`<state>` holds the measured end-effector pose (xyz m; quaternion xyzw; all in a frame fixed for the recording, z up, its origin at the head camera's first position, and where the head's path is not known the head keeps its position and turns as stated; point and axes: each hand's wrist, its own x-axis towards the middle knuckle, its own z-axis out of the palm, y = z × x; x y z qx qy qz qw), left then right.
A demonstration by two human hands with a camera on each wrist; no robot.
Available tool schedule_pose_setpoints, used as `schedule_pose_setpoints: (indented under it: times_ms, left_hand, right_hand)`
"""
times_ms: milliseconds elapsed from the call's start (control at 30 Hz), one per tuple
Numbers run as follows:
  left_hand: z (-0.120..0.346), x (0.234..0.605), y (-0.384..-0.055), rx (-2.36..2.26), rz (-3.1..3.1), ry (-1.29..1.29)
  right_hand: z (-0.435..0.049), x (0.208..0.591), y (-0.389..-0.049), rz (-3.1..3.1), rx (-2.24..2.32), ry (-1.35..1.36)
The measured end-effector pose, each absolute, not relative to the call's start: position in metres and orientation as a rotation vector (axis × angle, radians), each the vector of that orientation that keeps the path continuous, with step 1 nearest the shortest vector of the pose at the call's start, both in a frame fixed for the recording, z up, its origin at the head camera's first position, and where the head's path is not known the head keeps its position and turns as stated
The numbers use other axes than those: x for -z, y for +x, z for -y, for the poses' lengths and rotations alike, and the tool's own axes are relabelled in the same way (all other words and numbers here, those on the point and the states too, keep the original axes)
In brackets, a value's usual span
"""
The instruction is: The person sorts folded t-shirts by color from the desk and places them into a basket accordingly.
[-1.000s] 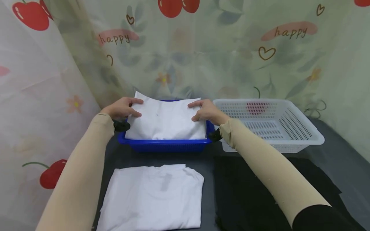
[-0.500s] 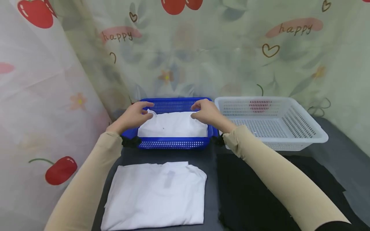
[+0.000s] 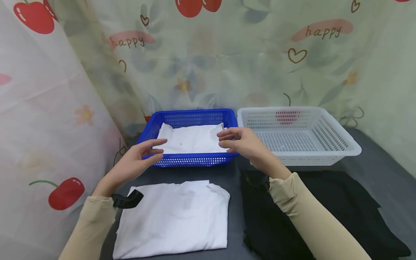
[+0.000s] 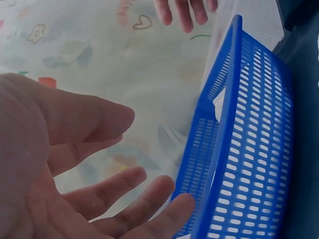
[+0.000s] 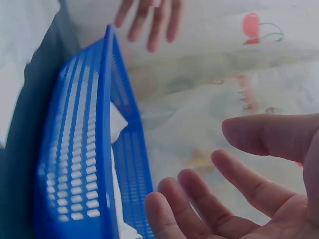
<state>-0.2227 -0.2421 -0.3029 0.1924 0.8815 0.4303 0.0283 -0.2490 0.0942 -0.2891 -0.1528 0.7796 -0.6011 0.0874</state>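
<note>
A folded white cloth [image 3: 195, 140] lies inside the blue perforated basket [image 3: 191, 155] at the back. My left hand [image 3: 136, 159] is above the basket's near left corner, fingers spread and holding nothing. Over the near right corner is my right hand [image 3: 243, 142], its fingers relaxed with nothing between them. Both wrist views show the blue basket's side wall [image 4: 249, 134] beside the loose fingers. In front of the basket, a folded white T-shirt [image 3: 175, 220] lies flat on the dark table.
A white perforated basket [image 3: 305, 159] stands right of the blue one, with no cloth seen in it. Black cloth [image 3: 338, 209] is spread on the table at the right, partly under my right forearm. A patterned curtain [image 3: 201, 65] hangs behind and along the left.
The folded white cloth, held by both hands a second ago, has been let go and rests lower in the blue basket. Both hands have drawn back towards me.
</note>
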Motion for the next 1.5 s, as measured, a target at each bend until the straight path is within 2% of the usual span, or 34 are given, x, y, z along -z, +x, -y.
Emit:
schedule_pose_setpoints:
  times_ms: [267, 533, 933, 1233, 1500]
  left_hand:
    - [0.262, 0.324, -0.197, -1.384, -2.638, 0.622]
    - [0.286, 0.353, -0.181, -1.378, -2.632, 0.495]
    - [0.309, 0.385, -0.181, -1.187, -2.787, 0.256]
    - [0.318, 0.4, -0.177, -1.115, -2.718, -0.063]
    - [0.323, 0.4, -0.18, -1.155, -2.602, -0.127]
  right_hand:
    - [-0.1, 0.316, -0.224, -2.189, 1.83, -0.413]
    - [-0.112, 0.343, -0.207, -2.124, 1.734, -0.354]
    - [-0.106, 0.377, -0.198, -1.983, 1.722, -0.22]
    - [-0.1, 0.383, -0.197, -1.891, 1.757, -0.13]
    - [-0.09, 0.389, -0.196, -1.688, 1.895, -0.047]
